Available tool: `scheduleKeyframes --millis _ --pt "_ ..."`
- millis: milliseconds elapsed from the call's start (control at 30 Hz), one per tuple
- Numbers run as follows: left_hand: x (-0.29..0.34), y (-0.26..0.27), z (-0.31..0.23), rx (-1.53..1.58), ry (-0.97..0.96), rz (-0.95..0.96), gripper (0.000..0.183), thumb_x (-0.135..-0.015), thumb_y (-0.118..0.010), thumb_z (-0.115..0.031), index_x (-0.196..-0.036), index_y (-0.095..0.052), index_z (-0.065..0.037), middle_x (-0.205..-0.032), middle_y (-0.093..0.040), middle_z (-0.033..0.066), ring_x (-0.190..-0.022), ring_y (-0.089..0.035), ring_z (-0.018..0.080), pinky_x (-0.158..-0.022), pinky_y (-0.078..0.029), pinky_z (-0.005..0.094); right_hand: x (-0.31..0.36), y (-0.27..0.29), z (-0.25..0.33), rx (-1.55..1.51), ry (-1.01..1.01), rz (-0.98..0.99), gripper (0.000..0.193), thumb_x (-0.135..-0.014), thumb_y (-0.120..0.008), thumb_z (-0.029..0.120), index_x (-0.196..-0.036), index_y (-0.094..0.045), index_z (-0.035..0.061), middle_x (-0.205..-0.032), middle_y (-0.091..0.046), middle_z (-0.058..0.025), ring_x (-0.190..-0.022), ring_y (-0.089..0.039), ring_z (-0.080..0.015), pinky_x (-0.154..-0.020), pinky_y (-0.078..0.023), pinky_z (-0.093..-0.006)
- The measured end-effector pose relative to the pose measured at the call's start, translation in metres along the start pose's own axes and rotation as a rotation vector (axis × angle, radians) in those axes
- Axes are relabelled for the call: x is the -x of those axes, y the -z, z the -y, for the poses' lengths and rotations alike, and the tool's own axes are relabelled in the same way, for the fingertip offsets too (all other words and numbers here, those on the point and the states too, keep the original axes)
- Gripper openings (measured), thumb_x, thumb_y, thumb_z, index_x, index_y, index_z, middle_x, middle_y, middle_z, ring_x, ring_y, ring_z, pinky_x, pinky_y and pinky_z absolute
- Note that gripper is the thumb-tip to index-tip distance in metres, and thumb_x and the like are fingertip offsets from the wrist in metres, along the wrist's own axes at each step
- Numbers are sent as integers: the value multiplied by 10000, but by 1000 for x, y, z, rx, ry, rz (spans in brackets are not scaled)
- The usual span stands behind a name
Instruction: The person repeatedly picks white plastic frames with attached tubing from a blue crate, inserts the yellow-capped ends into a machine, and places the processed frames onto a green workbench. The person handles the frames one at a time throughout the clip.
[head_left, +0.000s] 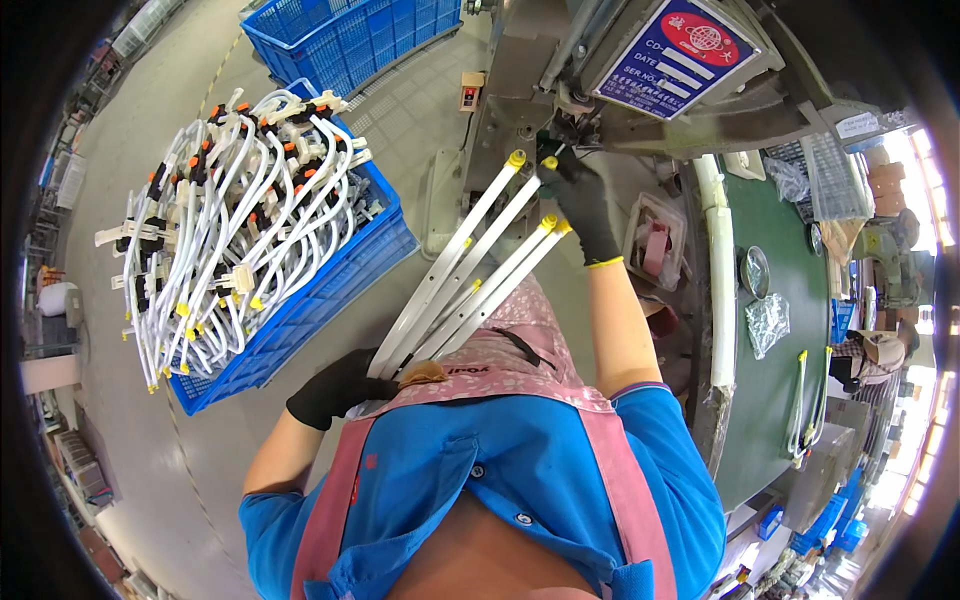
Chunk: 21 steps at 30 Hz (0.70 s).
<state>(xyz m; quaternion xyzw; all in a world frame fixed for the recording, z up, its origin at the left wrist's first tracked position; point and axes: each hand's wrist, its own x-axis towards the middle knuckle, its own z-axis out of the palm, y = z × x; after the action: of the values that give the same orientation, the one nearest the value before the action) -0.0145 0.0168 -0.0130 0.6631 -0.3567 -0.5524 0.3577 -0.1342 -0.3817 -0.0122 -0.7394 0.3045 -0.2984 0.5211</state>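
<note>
My left hand (340, 385), in a black glove, is closed around the lower ends of several white metal tubes joined as a frame (485, 206). The tubes slant up and right in front of my apron and have yellow end caps (548, 222). At the upper end, my gloved right hand (580, 195) has its fingers bent together beside a yellow-capped tube end, close under the dark machine head (572, 100). Whatever is between those fingers is too dark to make out.
At left, a blue crate (310, 320) is heaped with white bent tubes (215, 240). Another blue crate (350, 40) stands at the back. To the right is a green-topped table (755, 420) with bagged small parts (767, 325), a round dish (755, 271) and white tubes (797, 410).
</note>
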Motion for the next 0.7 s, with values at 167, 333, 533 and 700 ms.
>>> scheduleKeyframes --millis 167,333,533,700 --pt "-3 0 3 -22 21 18 509 -769 -749 -206 -1211 -589 -12 -1099 -660 137 -964 -610 203 -868 -470 323 4 0 -7 39 -20 22 368 -831 -698 213 -1106 -638 -24 -960 -686 -90 -870 -633 -127 -792 -496 -270" --pt "-7 0 6 127 59 82 542 -776 -748 -210 -1248 -564 -18 -1125 -655 127 -983 -608 203 -884 -463 318 14 18 -19 -31 -53 257 413 -849 -676 170 -1198 -578 -28 -1045 -664 -81 -925 -616 -136 -819 -496 -289" --pt "-6 0 0 40 84 86 586 -788 -745 -231 -1292 -531 -21 -1182 -635 129 -1033 -592 205 -922 -441 317 27 30 -39 13 -104 461 391 -772 -771 230 -1093 -666 32 -863 -642 -32 -782 -567 -119 -729 -469 -284" --pt "-6 -4 2 130 8 90 412 -859 -641 -147 -1254 -583 -44 -1205 -629 106 -1084 -589 198 -960 -434 318 29 35 -44 100 -195 445 310 -785 -754 231 -1020 -697 37 -809 -652 -38 -735 -579 -121 -698 -475 -279"
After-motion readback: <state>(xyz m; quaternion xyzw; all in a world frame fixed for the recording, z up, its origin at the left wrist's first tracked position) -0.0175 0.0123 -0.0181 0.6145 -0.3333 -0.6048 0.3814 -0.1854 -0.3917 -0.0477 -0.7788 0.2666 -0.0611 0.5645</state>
